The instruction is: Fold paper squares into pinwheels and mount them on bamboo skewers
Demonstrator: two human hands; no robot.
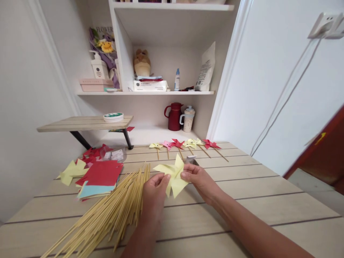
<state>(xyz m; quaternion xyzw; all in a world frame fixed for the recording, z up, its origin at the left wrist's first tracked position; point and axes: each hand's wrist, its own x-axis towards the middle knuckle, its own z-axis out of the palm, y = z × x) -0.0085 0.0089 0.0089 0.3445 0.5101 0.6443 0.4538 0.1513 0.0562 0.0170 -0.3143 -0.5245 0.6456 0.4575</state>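
A pale yellow paper pinwheel [176,175] is held up above the table between both hands, its folded blades spread. My left hand [155,189] pinches its left lower blade between thumb and fingers. On the other side, my right hand [197,178] grips it near the centre, thumb in front. No stick shows on this pinwheel. A large bundle of thin wooden sticks [115,208] lies just left of my left hand. Behind my right hand sits a small grey box [191,160], partly hidden.
Several finished pinwheels on sticks [177,143] lie along the back edge. To the left are stacked coloured paper squares [100,175], a loose yellow pinwheel [72,172] and a clear container [116,154]. A small raised shelf [86,123] stands behind; a red jug [175,116] and cup [188,120] stand farther back.
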